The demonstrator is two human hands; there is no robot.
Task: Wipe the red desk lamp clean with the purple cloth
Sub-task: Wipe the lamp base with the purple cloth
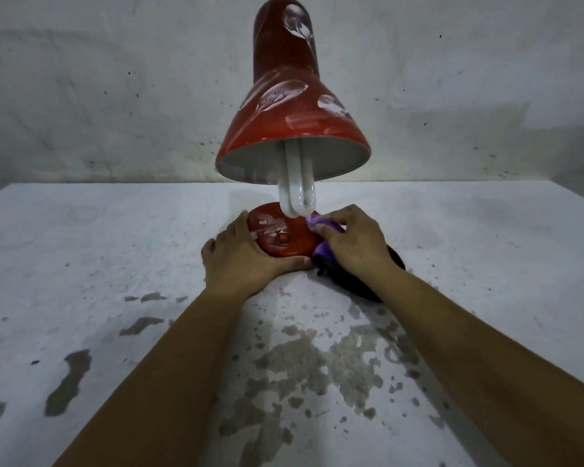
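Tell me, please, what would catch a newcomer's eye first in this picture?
The red desk lamp dominates the centre, its shade smeared with white marks and a white bulb hanging out below. At its round base, the left hand steadies the rim while the right hand presses a purple cloth against it, on a worn white table.

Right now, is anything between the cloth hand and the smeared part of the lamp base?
Nothing visible. The right hand presses the purple cloth on the right side of the red base. The white smears lie uncovered just left of it. The bulb hangs above, and the left hand holds the base's near-left rim.
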